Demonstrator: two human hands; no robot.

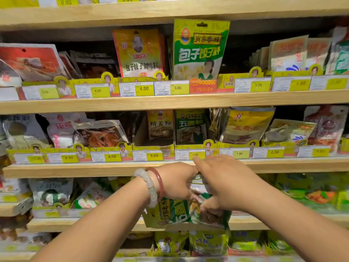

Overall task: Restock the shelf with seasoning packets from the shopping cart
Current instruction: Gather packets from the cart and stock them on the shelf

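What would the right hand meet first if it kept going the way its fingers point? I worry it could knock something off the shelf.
The right hand points up and left, so probably the shelf's price-tag strip, then the green five-spice packet behind it. Depth is unclear.

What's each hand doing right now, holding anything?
Left hand: grips the stack of green seasoning packets from the left.
Right hand: fingers curled on the same stack, from the right.

Both hands (left (175, 181), right (224, 184)) hold packets (181, 212) before the shelf (94, 170).
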